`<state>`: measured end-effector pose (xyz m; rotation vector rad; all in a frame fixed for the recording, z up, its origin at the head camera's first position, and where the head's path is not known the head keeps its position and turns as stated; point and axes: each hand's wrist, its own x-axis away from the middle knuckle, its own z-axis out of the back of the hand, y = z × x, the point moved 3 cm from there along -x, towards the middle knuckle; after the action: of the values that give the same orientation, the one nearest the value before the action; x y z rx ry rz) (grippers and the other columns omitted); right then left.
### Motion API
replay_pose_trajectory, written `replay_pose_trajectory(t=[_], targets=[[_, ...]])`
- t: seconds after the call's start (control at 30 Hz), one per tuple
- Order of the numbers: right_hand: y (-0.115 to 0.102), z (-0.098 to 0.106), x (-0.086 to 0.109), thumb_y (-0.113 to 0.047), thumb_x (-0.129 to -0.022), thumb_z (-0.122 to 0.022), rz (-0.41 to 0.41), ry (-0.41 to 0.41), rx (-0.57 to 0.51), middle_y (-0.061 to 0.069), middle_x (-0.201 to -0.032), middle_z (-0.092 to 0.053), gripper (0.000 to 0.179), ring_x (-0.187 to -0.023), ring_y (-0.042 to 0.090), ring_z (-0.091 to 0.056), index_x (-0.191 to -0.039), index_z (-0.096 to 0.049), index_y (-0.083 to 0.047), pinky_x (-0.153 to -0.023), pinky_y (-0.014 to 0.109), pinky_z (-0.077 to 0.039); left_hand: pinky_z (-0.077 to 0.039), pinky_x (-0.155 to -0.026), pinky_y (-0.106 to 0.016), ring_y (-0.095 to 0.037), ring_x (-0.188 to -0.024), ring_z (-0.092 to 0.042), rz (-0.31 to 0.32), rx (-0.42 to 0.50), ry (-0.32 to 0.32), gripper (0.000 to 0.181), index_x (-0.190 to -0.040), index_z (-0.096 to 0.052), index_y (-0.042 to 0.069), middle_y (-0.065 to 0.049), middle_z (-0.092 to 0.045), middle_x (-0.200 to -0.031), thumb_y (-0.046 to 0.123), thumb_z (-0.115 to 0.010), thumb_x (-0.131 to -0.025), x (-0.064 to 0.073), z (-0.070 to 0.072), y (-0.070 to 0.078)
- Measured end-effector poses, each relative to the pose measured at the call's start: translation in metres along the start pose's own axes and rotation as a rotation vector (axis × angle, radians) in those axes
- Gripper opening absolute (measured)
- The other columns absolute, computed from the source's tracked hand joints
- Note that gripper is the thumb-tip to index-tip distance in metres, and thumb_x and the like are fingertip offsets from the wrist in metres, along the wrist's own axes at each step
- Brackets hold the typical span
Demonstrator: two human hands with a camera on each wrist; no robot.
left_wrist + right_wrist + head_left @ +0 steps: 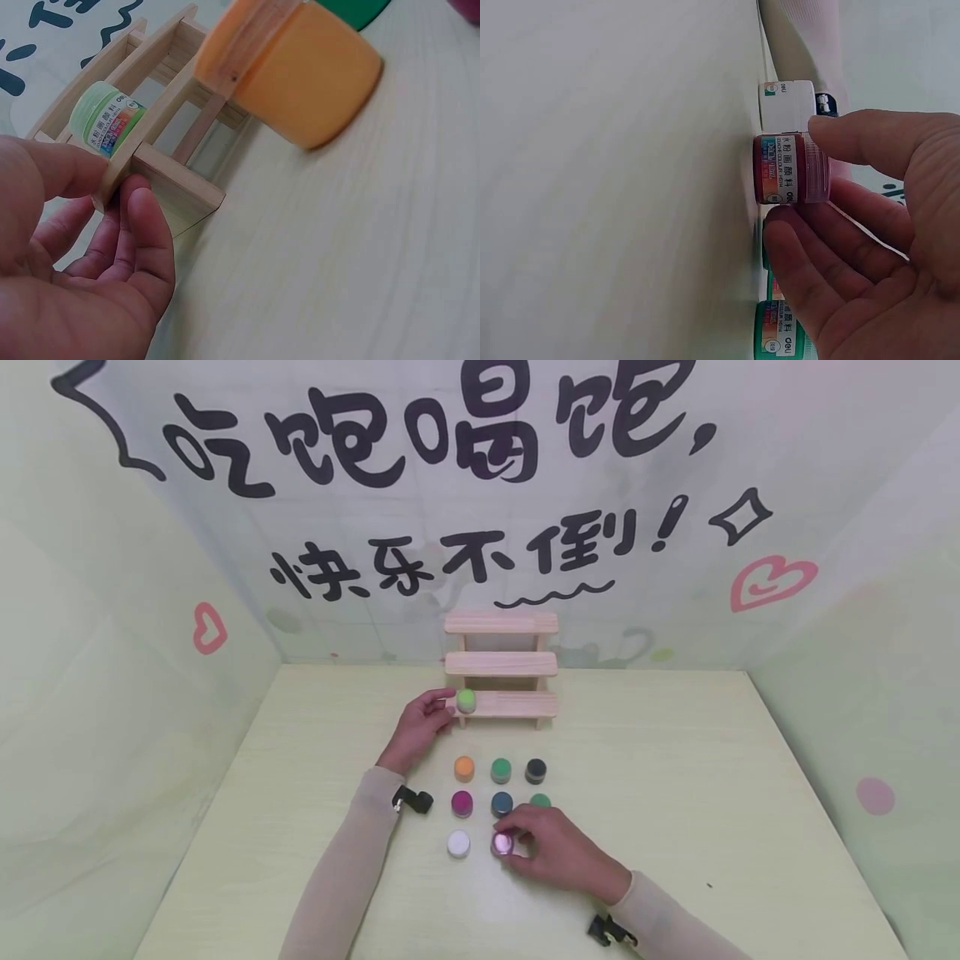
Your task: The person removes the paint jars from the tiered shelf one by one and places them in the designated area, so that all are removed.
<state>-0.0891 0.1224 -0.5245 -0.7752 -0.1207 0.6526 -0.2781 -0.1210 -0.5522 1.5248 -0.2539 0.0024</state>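
My left hand (417, 727) holds the left end of the lowest board of a small wooden three-step stand (517, 704), its fingers around the board's end in the left wrist view. On that board, beside the fingertips, stands a light green paint jar (109, 118) with a printed label. My right hand (558, 850) pinches a dark red paint jar (778, 169) with a shiny purplish lid, thumb on one side and fingers on the other. That jar stands upright on the table in the front row. To its left is a white paint jar (458, 844).
Behind are an orange jar (464, 768), a green jar (501, 770), a black jar (536, 770), a magenta jar (462, 803) and a blue jar (502, 804). Another green jar (540, 802) is partly hidden by my right hand. A printed cloth (420, 518) hangs behind the table.
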Motion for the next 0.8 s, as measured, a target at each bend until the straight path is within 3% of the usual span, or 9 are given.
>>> replay_pose_trajectory(t=[0.2,0.47,0.8], targets=[[-0.003,0.006,0.0,-0.018,-0.087,-0.087,0.002,0.015,-0.006,-0.008,-0.11,-0.075,0.036,-0.097,0.01,-0.069,-0.121,-0.075,-0.014,-0.086,0.024,-0.064,-0.064,-0.088,-0.027,-0.018,-0.1,-0.065,0.002,-0.003,0.0,0.037,-0.139,-0.065,0.015,-0.008,-0.066,-0.116,0.01,-0.069,-0.102,0.0,0.001,0.0],[-0.003,0.017,-0.006,-0.018,-0.091,-0.084,0.013,0.043,-0.098,0.005,-0.115,-0.077,0.031,-0.099,0.02,-0.074,-0.119,-0.074,-0.008,-0.086,0.031,-0.067,-0.064,-0.094,-0.032,-0.017,-0.102,-0.065,0.015,-0.001,0.009,0.038,-0.14,-0.065,0.015,-0.009,-0.066,-0.12,0.011,-0.068,-0.102,0.001,-0.001,0.0],[-0.003,0.032,-0.015,-0.02,-0.092,-0.083,-0.008,0.055,-0.103,0.007,-0.115,-0.078,0.033,-0.099,0.024,-0.074,-0.122,-0.074,-0.009,-0.086,0.036,-0.067,-0.064,-0.09,-0.026,-0.016,-0.103,-0.064,0.001,0.003,0.004,0.037,-0.139,-0.065,0.015,-0.009,-0.065,-0.121,0.01,-0.068,-0.102,0.002,-0.001,0.0]])
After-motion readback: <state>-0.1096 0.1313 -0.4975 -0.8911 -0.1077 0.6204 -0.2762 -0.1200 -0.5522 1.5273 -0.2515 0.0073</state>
